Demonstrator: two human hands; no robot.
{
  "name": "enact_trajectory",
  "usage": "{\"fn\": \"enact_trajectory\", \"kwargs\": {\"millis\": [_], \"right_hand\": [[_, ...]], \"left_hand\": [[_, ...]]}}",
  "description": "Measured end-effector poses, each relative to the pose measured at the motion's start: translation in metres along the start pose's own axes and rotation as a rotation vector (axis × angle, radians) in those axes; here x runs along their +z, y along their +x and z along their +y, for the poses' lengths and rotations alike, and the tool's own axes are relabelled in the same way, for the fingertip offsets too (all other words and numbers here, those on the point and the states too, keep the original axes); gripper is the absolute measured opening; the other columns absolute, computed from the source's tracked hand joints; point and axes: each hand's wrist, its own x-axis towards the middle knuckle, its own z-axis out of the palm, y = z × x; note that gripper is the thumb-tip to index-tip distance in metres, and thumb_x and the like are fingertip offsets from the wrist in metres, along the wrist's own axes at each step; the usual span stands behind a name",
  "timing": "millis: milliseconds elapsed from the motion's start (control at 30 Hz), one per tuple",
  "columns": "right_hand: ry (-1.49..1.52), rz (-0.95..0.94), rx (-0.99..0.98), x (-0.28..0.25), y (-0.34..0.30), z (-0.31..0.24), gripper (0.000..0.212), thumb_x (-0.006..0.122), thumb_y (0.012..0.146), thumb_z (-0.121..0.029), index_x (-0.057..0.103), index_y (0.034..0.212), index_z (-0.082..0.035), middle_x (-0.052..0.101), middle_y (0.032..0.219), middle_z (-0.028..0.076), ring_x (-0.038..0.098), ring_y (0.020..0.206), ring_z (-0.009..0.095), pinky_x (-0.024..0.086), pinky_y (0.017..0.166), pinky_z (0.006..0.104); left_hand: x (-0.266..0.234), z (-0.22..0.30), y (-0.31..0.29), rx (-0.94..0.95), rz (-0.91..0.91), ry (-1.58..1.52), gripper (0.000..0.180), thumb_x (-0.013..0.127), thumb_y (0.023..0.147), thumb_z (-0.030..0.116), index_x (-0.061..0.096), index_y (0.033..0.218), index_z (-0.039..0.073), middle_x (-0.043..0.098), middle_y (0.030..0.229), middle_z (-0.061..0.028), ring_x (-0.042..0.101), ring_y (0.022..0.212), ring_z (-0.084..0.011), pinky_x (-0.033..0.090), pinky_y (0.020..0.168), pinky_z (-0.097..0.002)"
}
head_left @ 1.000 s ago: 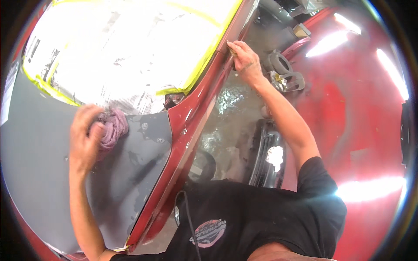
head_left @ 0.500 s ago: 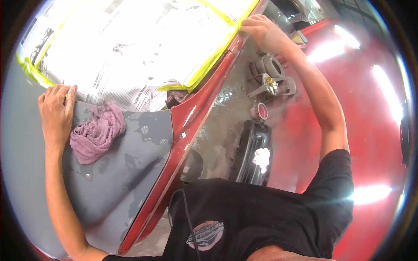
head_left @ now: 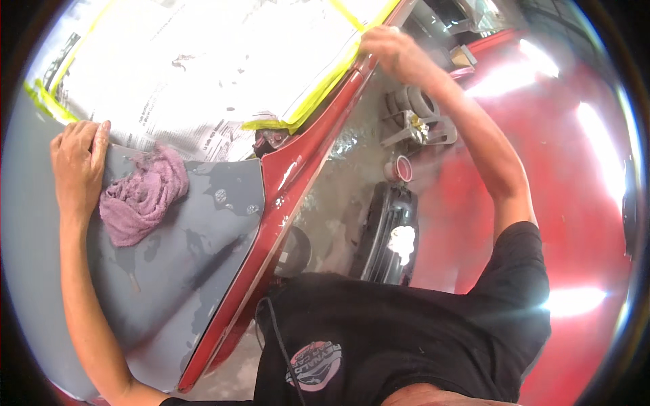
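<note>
cloth (head_left: 143, 196) on hood (head_left: 159, 291), newspaper (head_left: 196, 81) seemingly beyond

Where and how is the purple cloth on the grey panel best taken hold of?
Probably by the raised middle folds of the purple cloth, from above, with the left hand, which is just left of it. The cloth lies bunched in a heap on the grey panel, with nothing over it.

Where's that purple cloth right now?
In the head view, the crumpled purple cloth lies toward the left on the grey car panel, just right of the person's left hand.
</note>
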Motion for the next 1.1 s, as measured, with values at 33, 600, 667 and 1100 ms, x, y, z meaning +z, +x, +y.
{"fn": "enact_trajectory", "kwargs": {"millis": [33, 600, 667, 1100], "right_hand": [[-0.018, -0.013, -0.028, 0.005, 0.003, -0.009, 0.027, 0.056, 0.081, -0.001, 0.069, 0.105, -0.001, 0.067, 0.107, 0.012, 0.062, 0.112, 0.034, 0.053, 0.095, 0.0449], [-0.135, -0.002, 0.044, -0.025, 0.017, -0.02, 0.03, 0.057, 0.081, 0.003, 0.069, 0.107, -0.002, 0.067, 0.108, 0.014, 0.063, 0.113, 0.035, 0.051, 0.1, 0.0444], [-0.089, 0.027, 0.063, -0.001, 0.004, -0.026, 0.03, 0.056, 0.082, 0.003, 0.07, 0.108, -0.002, 0.068, 0.11, 0.015, 0.063, 0.114, 0.036, 0.052, 0.099, 0.045], [0.072, -0.072, -0.128, 0.025, 0.024, -0.094, 0.029, 0.058, 0.08, 0.003, 0.068, 0.107, 0.0, 0.066, 0.111, 0.014, 0.062, 0.108, 0.034, 0.054, 0.093, 0.0441]], "left_hand": [[-0.001, -0.001, -0.002, 0.0, -0.002, 0.009, 0.031, 0.058, 0.106, 0.027, 0.069, 0.103, -0.002, 0.069, 0.103, -0.0135, 0.062, 0.104, -0.0297, 0.039, 0.102, -0.0415], [0.004, -0.013, -0.006, 0.024, 0.042, -0.004, 0.027, 0.06, 0.104, 0.025, 0.07, 0.1, 0.0, 0.07, 0.102, -0.0136, 0.063, 0.107, -0.0297, 0.04, 0.101, -0.0415], [0.008, -0.014, -0.004, 0.035, 0.043, -0.007, 0.028, 0.06, 0.105, 0.026, 0.07, 0.102, 0.0, 0.069, 0.104, -0.0124, 0.063, 0.107, -0.0287, 0.039, 0.102, -0.0412], [0.011, -0.021, -0.006, 0.055, 0.064, -0.001, 0.028, 0.06, 0.105, 0.027, 0.07, 0.104, 0.0, 0.07, 0.104, -0.0109, 0.063, 0.107, -0.0275, 0.039, 0.101, -0.0401]]}}
